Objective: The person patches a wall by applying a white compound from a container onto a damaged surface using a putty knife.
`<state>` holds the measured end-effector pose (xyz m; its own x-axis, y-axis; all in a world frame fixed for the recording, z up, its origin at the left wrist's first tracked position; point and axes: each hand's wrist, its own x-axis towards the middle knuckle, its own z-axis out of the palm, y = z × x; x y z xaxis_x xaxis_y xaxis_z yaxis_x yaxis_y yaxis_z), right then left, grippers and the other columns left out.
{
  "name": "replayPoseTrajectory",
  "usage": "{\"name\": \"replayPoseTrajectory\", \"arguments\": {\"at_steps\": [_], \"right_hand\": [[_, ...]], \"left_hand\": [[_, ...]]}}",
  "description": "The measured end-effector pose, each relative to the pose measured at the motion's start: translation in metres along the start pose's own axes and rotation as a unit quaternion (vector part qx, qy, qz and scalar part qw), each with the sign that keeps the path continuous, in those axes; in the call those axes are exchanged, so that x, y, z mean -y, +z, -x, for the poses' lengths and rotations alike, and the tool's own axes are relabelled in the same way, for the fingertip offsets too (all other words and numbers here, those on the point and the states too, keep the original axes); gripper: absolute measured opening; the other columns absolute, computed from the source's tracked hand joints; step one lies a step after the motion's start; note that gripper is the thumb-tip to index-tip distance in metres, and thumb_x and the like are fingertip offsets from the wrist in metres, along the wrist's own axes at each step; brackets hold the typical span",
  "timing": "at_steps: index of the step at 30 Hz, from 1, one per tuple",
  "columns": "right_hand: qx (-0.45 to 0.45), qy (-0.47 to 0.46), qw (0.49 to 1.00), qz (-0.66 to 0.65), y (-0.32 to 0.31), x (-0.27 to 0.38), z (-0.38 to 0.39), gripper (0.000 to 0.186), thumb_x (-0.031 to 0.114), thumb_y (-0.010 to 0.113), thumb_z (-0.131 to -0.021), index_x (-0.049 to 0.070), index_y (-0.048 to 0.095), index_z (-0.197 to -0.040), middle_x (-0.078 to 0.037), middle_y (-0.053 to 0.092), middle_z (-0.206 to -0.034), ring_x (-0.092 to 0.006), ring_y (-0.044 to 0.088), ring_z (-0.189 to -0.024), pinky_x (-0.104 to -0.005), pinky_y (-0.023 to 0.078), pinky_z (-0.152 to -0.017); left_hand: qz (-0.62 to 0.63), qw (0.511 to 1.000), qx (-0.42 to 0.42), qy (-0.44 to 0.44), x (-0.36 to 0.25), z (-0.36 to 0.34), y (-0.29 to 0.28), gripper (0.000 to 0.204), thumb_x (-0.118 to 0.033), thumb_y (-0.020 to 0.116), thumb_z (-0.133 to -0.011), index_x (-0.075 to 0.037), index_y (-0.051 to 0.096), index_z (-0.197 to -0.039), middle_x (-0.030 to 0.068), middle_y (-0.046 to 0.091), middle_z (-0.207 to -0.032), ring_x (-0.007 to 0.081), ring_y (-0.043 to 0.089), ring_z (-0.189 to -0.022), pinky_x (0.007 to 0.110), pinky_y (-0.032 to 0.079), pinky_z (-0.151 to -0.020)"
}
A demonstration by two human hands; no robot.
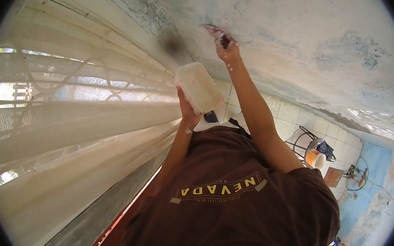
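Note:
My left hand (188,110) grips a shallow rectangular plastic tub (201,86) by its side, in front of my chest. The tub is off-white, with pinkish spots along its edge and pale, smeared material inside. Stretched up to the wall (292,30), my right hand (228,50) is closed on a reddish putty scraper (211,29) coated in white paste. The scraper's tip meets the wall or lies very close to it; I cannot tell which. White specks mark both wrists. The wall is whitish, with grey-blue stained patches.
Sheer pale curtains (79,117) hang over a window with a curled grille on the left. Lower right, a dark-framed stool (303,137) stands on white floor tiles (286,113), with an orange-and-white bucket (316,158) and a dark bag (326,151) by it. A round wire-framed object (361,174) is farther right.

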<state>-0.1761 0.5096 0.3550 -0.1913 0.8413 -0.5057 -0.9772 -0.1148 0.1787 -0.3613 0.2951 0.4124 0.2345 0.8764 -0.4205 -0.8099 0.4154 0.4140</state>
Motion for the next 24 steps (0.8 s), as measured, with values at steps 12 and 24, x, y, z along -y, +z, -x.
{"name": "replayPoseTrajectory", "arguments": {"at_steps": [12, 24], "right_hand": [[0.061, -0.137, 0.983, -0.106, -0.075, 0.102, 0.121, 0.030, 0.010, 0.045, -0.089, -0.010, 0.061, -0.106, -0.012, 0.061, -0.080, -0.0145, 0.059, -0.066, -0.0208, 0.055, -0.057], [-0.005, -0.088, 0.991, 0.099, -0.028, 0.045, 0.021, 0.021, 0.004, 0.043, -0.095, -0.009, 0.059, -0.098, -0.017, 0.064, -0.094, -0.0259, 0.064, -0.086, -0.0324, 0.057, -0.082]], "left_hand": [[0.000, 1.000, 0.020, 0.004, 0.007, -0.005, -0.008, 0.071, -0.065, 0.034, -0.095, -0.016, 0.033, -0.147, 0.0085, 0.044, -0.143, 0.0277, 0.046, -0.130, 0.048, 0.042, -0.106], [-0.017, 1.000, 0.012, -0.005, 0.010, -0.014, 0.002, 0.079, -0.069, 0.037, -0.092, -0.016, 0.028, -0.149, 0.0090, 0.041, -0.146, 0.0286, 0.044, -0.132, 0.050, 0.041, -0.105]]}}
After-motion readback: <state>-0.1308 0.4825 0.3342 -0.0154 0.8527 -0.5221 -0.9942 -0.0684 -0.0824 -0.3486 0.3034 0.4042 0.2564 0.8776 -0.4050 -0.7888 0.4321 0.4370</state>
